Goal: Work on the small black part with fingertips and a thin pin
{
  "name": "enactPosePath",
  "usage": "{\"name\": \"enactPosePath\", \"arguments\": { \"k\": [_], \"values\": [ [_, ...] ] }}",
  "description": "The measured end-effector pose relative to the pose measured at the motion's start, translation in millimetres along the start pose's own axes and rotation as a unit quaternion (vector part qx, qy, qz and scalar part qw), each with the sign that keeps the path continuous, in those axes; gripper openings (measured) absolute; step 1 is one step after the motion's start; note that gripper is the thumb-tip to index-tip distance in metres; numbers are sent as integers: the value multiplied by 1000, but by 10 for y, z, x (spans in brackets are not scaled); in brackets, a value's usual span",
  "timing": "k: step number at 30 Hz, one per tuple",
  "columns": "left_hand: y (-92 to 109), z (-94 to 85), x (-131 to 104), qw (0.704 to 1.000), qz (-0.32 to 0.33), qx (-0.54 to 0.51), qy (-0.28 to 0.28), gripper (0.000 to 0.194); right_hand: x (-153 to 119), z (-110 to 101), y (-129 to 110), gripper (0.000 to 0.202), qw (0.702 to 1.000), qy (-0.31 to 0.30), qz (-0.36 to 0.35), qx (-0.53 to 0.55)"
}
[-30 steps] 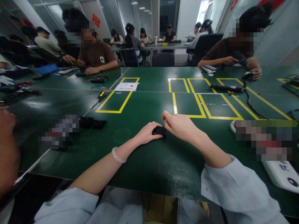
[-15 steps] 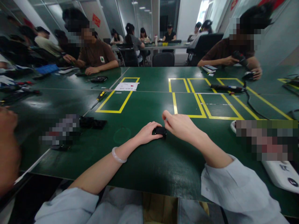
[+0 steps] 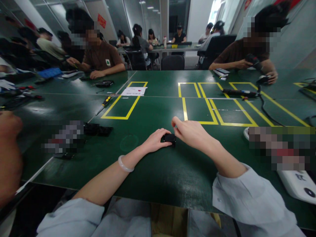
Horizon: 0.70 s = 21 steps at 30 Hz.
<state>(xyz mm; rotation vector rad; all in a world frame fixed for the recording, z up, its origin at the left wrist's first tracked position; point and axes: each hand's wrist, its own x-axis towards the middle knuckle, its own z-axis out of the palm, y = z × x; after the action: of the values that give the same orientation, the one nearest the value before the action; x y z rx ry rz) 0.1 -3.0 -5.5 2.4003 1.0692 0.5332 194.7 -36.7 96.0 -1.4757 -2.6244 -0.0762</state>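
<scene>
Between my hands, on the green table (image 3: 158, 177), is a small black boxy part (image 3: 169, 138) whose exact kind I cannot make out. My left hand (image 3: 158, 140) grips it from the left, with the thumb along its near side and the fingers over the far side. My right hand (image 3: 189, 131) is curled just to the right of the part, thumb and index finger pinched together. Anything between those fingertips is hidden or too small to see. A pale bracelet (image 3: 125, 164) circles my left wrist.
Black pieces (image 3: 98, 129) lie to the left, near another person's arm (image 3: 10, 158). A yellow-handled screwdriver (image 3: 106, 101) and a paper sheet (image 3: 134, 91) lie farther back. At right are a white case (image 3: 297, 184) and a black electric screwdriver (image 3: 240, 93) with a cable. Co-workers sit opposite.
My hands and the black part stay almost in place. The other person's arm at the left edge has shifted slightly.
</scene>
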Motion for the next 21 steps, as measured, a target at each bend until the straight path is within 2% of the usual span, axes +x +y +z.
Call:
{"name": "enactPosePath", "arguments": {
  "k": [12, 21],
  "values": [
    [-21, 17, -5, 1000, 8, -2, 5, 38, 15, 17, -3, 24, 1000, -12, 1, -21],
    [-32, 32, 5, 1000, 1, 3, 7, 38, 9, 17, -10, 23, 1000, 11, 2, 0]
  ]
}}
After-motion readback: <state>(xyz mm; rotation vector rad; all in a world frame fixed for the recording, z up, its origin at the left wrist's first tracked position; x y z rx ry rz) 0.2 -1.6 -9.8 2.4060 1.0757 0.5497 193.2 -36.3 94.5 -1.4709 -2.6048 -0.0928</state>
